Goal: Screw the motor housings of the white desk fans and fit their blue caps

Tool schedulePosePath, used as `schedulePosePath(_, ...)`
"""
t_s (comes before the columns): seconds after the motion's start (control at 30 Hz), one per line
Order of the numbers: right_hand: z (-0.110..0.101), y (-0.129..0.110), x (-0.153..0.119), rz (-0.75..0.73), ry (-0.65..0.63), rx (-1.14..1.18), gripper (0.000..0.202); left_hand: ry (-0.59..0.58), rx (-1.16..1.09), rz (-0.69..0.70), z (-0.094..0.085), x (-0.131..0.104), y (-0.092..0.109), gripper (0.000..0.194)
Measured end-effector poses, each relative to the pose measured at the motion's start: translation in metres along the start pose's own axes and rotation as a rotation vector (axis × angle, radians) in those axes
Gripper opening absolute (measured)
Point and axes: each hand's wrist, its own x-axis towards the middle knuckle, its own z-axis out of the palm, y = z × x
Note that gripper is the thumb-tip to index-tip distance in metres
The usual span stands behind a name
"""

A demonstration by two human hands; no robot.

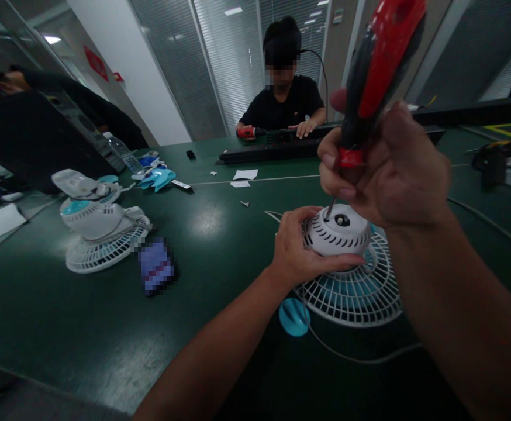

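Note:
My right hand (396,158) is wrapped round a screwdriver (378,70) with a red and black handle, its shaft pointing down. The tip meets the top of a white, slotted motor housing (338,240), near a hole in it. Thumb and fingers of my left hand (297,242) are closed round the side of that housing. Below it lies a white fan grille (352,301) with light-blue blades showing through the bars. A round blue cap (294,317) rests on the table just in front of the grille, beside a thin white cord (361,361).
On the green table (211,257) at left lie white fan parts (102,234) and a blurred phone-like item (156,266). Paper scraps (245,174) and blue blades (158,178) sit farther back. Across the table, a person (284,93) works by a red power drill (250,133).

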Motion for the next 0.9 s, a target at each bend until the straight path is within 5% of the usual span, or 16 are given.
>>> schedulePosePath(0.5, -0.0011, 0.0045, -0.0042, -0.131, 0.027, -0.046, 0.038, -0.017, 0.021, 0.0, -0.0028, 0.0036, 0.0024, 0.096)
schedulePosePath(0.9, -0.0016, -0.0013, -0.0042, 0.042, -0.028, 0.001, 0.041, 0.006, 0.034, 0.016, -0.0016, 0.0043, 0.0036, 0.094)
